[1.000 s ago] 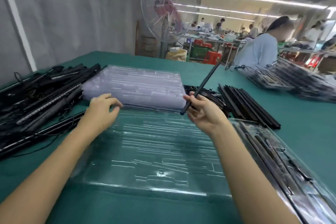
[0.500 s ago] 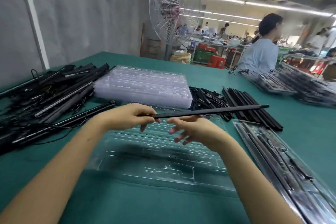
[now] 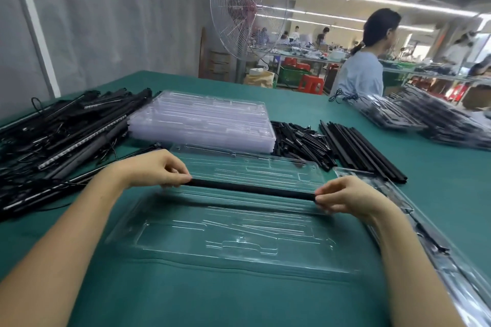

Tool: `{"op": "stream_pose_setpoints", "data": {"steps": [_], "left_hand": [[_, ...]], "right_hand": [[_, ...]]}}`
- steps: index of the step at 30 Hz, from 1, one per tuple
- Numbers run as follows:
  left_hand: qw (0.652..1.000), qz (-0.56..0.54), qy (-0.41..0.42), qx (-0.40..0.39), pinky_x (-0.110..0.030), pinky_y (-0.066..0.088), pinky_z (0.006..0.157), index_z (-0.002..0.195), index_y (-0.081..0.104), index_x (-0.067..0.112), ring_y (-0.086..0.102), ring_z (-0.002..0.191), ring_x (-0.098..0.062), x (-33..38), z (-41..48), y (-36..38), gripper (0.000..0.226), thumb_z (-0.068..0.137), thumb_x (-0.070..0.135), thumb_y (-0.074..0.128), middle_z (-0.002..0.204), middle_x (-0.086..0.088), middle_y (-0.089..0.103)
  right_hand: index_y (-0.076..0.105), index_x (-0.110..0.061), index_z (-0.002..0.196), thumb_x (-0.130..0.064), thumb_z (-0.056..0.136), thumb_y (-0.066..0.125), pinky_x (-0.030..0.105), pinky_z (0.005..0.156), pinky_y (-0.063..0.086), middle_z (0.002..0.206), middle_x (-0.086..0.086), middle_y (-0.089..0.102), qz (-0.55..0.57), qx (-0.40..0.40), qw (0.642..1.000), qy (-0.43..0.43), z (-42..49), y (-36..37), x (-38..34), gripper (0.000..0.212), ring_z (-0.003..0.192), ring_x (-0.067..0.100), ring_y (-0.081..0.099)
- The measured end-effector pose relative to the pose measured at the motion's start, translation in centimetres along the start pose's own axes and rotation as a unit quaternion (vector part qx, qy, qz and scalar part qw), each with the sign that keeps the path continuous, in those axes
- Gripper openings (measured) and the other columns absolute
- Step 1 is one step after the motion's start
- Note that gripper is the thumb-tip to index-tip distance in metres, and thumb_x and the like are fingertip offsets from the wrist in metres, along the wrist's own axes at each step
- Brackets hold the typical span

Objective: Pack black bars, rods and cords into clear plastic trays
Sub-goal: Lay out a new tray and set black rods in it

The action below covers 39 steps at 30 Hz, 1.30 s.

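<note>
- Head view: the left hand (image 3: pixel 156 170) pinches the left end of a black bar (image 3: pixel 252 189) between thumb and curled fingertips; the right hand (image 3: pixel 345 195) pinches its right end the same way.
- The bar lies level, running 9 to 3 o'clock, low over the far half of a clear tray (image 3: pixel 239 233); whether it touches the tray I cannot tell.
- The tray rests flat on the green table (image 3: pixel 212 300), straight ahead of the person, and its moulded slots hold nothing.
- At 12 o'clock from it, touching its far edge, sits a stack of empty trays (image 3: pixel 202 119).
- At 10 o'clock lies a tangled heap of rods and cords (image 3: pixel 66 127).
- At 1 o'clock is a pile of short black pieces (image 3: pixel 300 141), with a row of long black bars (image 3: pixel 361 146) just beside it.
- At 3 to 4 o'clock a filled tray (image 3: pixel 451 268) runs along the table edge.
- At 2 o'clock, well apart, are heaped packed trays (image 3: pixel 438 119).
- Beyond the table stand a fan (image 3: pixel 247 8) and a person in a pale blue top (image 3: pixel 361 74).
</note>
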<state>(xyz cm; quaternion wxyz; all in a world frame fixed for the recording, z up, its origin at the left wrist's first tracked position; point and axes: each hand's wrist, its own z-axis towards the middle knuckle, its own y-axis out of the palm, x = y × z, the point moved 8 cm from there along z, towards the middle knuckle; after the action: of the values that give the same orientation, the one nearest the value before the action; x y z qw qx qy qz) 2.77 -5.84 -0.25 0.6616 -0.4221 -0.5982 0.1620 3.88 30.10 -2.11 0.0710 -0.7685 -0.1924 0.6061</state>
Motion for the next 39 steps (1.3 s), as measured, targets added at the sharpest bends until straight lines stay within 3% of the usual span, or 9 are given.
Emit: {"op": "stream_pose_setpoints", "data": {"steps": [5,10,15,18,21,24,30,34,39], "left_hand": [[0.993,0.112,0.014,0.022,-0.008,0.041,0.055,0.063,0.069,0.029,0.056,0.057,0.006,1.0,0.7,0.5,0.015,0.072,0.025,0.079,0.068,0.012,0.069],[0.988,0.155,-0.028,-0.013,-0.015,0.042,0.059,0.074,0.069,0.026,0.054,0.060,-0.003,-0.4,0.8,1.2,0.008,0.076,0.022,0.076,0.075,0.001,0.069],[0.994,0.098,-0.038,0.002,-0.010,0.040,0.056,0.071,0.069,0.032,0.053,0.056,0.006,-1.0,0.7,0.3,0.015,0.079,0.045,0.071,0.063,0.019,0.064],[0.994,0.093,-0.050,-0.010,-0.028,0.048,0.069,0.074,0.070,0.031,0.056,0.063,-0.007,-1.6,0.6,0.2,0.009,0.074,0.030,0.079,0.063,0.012,0.061],[0.993,0.104,-0.058,0.020,-0.023,0.044,0.062,0.070,0.069,0.028,0.053,0.056,-0.006,-1.7,0.8,0.0,0.014,0.072,0.020,0.081,0.056,0.011,0.059],[0.989,0.127,-0.052,0.051,-0.017,0.043,0.055,0.065,0.068,0.025,0.054,0.050,0.004,-1.3,1.2,0.1,0.017,0.066,0.021,0.085,0.055,0.013,0.063],[0.986,0.130,-0.076,0.069,-0.016,0.037,0.051,0.064,0.069,0.026,0.051,0.049,0.005,-1.9,1.1,-0.4,0.015,0.068,0.029,0.083,0.055,0.013,0.061],[0.963,0.173,-0.155,0.138,-0.025,0.036,0.056,0.072,0.054,0.016,0.053,0.065,-0.010,-3.5,0.2,-2.1,0.041,0.066,0.047,0.080,0.072,0.006,0.059],[0.935,0.121,-0.285,0.173,-0.028,0.028,0.051,0.073,0.058,-0.010,0.035,0.045,-0.018,-6.6,-0.8,-2.8,0.073,0.081,0.062,0.057,0.051,-0.003,0.039]], "right_hand": [[0.071,-0.006,0.072,0.000,0.077,0.073,0.016,0.048,0.048,0.059,0.003,0.069,-0.179,0.029,0.983,0.006,-0.2,-0.8,-0.2,0.008,0.050,0.007,0.063],[0.071,-0.014,0.069,-0.010,0.077,0.074,0.013,0.045,0.042,0.055,-0.005,0.067,-0.264,0.040,0.964,-0.005,-0.1,0.5,-0.8,0.009,0.046,-0.002,0.058],[0.069,-0.013,0.068,-0.013,0.079,0.073,0.011,0.042,0.039,0.054,-0.004,0.065,-0.284,0.050,0.958,-0.005,-0.1,0.7,-1.0,0.011,0.044,0.000,0.055],[0.067,-0.012,0.067,-0.009,0.078,0.071,0.014,0.043,0.040,0.055,-0.003,0.064,-0.303,0.052,0.951,0.007,0.0,0.7,-0.7,0.013,0.046,0.004,0.056],[0.061,-0.010,0.066,-0.004,0.079,0.062,0.017,0.043,0.041,0.055,0.000,0.061,-0.324,0.069,0.943,0.021,0.2,0.4,-0.5,0.015,0.049,0.009,0.054],[0.060,-0.010,0.069,-0.005,0.081,0.062,0.017,0.043,0.041,0.058,0.001,0.061,-0.318,0.081,0.944,0.017,0.1,0.0,-0.6,0.013,0.050,0.009,0.053],[0.058,-0.011,0.069,-0.025,0.081,0.073,0.019,0.049,0.040,0.058,0.000,0.059,-0.310,0.073,0.948,0.002,0.0,0.2,-0.7,0.023,0.050,0.009,0.049],[0.052,-0.012,0.072,-0.016,0.082,0.070,0.017,0.043,0.037,0.063,0.001,0.059,-0.302,0.078,0.950,0.006,0.1,0.3,-0.7,0.021,0.049,0.008,0.049],[0.056,-0.007,0.080,-0.007,0.086,0.057,0.025,0.044,0.037,0.068,0.007,0.061,-0.150,0.219,0.963,-0.035,0.8,-3.3,-2.3,0.006,0.051,0.015,0.050]]}}
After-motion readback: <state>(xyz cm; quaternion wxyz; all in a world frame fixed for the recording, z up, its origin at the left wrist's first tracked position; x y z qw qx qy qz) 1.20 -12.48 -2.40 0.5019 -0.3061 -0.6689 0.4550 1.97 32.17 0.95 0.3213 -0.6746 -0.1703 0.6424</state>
